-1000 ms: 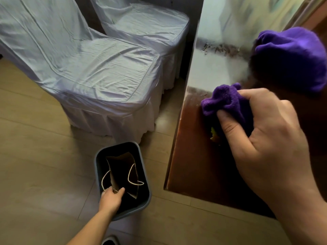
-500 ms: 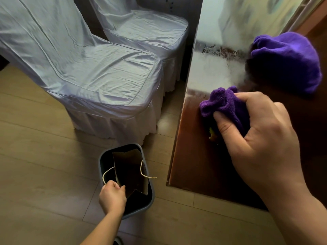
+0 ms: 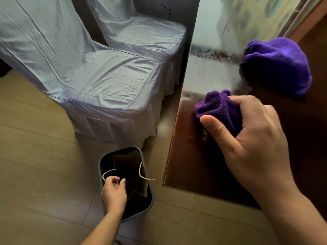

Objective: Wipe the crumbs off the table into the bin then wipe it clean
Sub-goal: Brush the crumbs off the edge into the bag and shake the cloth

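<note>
My right hand (image 3: 247, 138) is closed around a bunched purple cloth (image 3: 217, 106) pressed on the glossy brown table (image 3: 185, 165) close to its left edge. A small yellow-green scrap (image 3: 204, 133) shows under the thumb. Down on the floor stands a dark bin (image 3: 104, 161) with a brown paper bag (image 3: 129, 167) inside it. My left hand (image 3: 113, 193) grips the bin's near rim beside the bag's string handle. A line of crumbs (image 3: 214, 56) lies farther back on the table.
A second purple cloth (image 3: 277, 66) lies bunched on the table at the back right. Two chairs with pale fabric covers, near one (image 3: 99, 80) and far one (image 3: 150, 36), stand left of the table. The floor is light wood planks (image 3: 35, 165).
The bin with its bag has slid right, closer to the table corner, with my left hand on its rim. My right hand and cloth have barely moved.
</note>
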`<state>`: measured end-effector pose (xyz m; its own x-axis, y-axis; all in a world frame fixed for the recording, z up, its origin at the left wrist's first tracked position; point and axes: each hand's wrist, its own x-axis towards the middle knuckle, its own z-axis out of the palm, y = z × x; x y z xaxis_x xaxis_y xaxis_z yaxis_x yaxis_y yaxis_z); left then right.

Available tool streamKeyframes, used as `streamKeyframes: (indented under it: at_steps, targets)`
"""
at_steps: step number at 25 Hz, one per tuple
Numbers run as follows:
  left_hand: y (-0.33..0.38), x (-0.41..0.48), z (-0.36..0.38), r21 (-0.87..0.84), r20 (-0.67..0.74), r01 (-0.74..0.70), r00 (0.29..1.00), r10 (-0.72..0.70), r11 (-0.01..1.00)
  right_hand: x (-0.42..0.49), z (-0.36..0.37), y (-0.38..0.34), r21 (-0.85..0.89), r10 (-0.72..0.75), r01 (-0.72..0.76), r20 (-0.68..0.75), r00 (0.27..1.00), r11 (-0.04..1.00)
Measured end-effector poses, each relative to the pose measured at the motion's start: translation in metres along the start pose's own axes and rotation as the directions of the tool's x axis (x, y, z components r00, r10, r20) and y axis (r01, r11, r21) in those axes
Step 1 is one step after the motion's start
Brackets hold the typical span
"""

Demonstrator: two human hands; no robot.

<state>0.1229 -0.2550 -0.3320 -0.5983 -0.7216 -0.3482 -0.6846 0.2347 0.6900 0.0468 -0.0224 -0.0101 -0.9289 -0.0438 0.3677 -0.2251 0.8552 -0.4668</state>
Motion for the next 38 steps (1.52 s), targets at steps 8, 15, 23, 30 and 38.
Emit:
streamKeyframes:
  at_steps: [8, 15, 23, 30, 38]
  targets:
    - [0.01, 0.005, -0.009, 0.389, 0.104, -0.08, 0.994, 0.043, 0.918, 0.0, 0.0, 0.001, -0.014, 0.003, -0.003, 0.009, 1.0, 1.0]
    - [0.013, 0.016, -0.017, 0.482, 0.123, 0.084, 0.979, -0.162, 0.872, 0.001, 0.003, 0.006, -0.027, -0.022, 0.022, 0.006, 1.0, 0.999]
    - [0.071, -0.031, -0.091, 0.274, 0.024, -0.139, 0.99, 0.138, 0.952, 0.002, -0.002, 0.006, 0.027, -0.009, 0.009, 0.001, 1.0, 1.0]
    - [0.126, -0.107, -0.159, 0.27, 0.161, -0.33, 0.942, 0.296, 0.905, 0.038, -0.037, 0.033, 0.381, 0.235, -0.282, 0.167, 0.958, 0.88]
    - [0.163, -0.146, -0.167, 0.277, 0.294, -0.382, 0.907, 0.3, 0.882, 0.024, -0.037, 0.024, 0.194, 0.021, -0.084, 0.307, 0.952, 0.978]
